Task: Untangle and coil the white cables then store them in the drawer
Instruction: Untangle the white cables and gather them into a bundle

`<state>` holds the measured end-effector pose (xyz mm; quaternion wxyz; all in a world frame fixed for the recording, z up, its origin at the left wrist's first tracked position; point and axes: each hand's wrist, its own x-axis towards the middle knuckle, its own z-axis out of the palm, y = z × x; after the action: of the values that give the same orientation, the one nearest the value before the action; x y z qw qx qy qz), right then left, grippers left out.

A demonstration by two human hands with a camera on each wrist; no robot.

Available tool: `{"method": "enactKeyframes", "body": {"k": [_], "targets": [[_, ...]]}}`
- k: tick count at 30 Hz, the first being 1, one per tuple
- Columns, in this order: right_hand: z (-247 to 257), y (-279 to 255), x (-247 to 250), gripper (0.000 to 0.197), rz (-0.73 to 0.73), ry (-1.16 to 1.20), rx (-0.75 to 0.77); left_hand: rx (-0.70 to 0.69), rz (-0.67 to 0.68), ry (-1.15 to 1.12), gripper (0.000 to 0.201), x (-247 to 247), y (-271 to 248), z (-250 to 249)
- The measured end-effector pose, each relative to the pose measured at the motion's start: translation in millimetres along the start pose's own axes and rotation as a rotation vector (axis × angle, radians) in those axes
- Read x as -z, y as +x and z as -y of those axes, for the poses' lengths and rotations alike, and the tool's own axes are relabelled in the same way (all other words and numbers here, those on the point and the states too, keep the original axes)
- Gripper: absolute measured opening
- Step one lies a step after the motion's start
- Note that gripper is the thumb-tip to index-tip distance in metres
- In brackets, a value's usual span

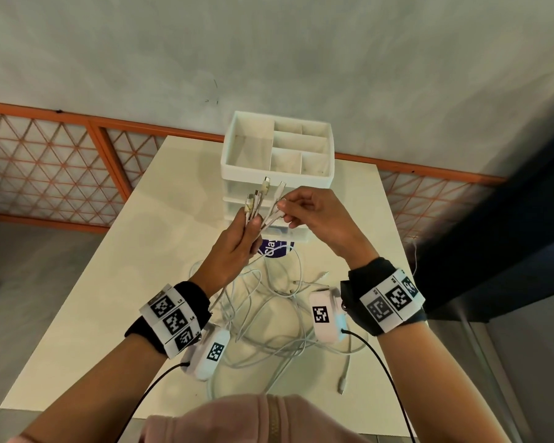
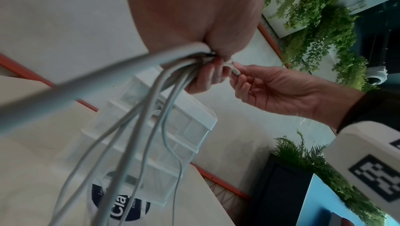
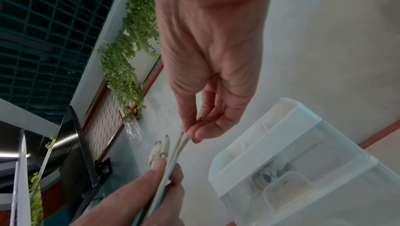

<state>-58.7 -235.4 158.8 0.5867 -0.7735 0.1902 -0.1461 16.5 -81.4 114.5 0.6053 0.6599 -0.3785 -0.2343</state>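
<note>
Head view: left hand (image 1: pixel 237 241) grips cables (image 1: pixel 269 318); right fingers (image 1: pixel 288 207) seemingly pinch two

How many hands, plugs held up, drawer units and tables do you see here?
Hands: 2, left hand and right hand
Plugs held up: 4
Drawer unit: 1
Table: 1
Total: 8

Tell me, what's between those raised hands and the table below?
Only white cables, hanging from the left hand into a tangle on the table; the head view shows it.
</note>
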Motion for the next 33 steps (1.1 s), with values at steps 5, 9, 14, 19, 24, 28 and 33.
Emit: {"method": "enactKeyframes", "body": {"k": [5, 9, 14, 19, 24, 28, 33], "targets": [[4, -3, 0, 0.02, -0.021, 0.032, 0.02, -0.006, 0.022, 0.045, 0.023, -2, 1, 5], [8, -5, -4, 0.022, -0.031, 0.037, 0.09, -0.027, 0.048, 0.079, 0.018, -2, 1, 11], [4, -4, -6, 0.017, -0.095, -0.003, 0.105, -0.03, 0.008, 0.129, 0.015, -6, -1, 7], [-2, -6, -11, 0.019, -0.105, -0.013, 0.102, -0.033, -0.071, 0.1, 0.018, -8, 2, 2], [2, -8, -10, 0.028, -0.097, 0.015, 0.098, -0.055, -0.043, 0.113, 0.02, -10, 2, 4], [3, -10, -4, 0.035, -0.069, 0.105, 0.062, -0.065, -0.049, 0.104, 0.013, -11, 2, 7], [5, -13, 6, 0.027, -0.054, 0.179, 0.067, -0.026, -0.01, 0.12, 0.026, -7, 4, 10]]}}
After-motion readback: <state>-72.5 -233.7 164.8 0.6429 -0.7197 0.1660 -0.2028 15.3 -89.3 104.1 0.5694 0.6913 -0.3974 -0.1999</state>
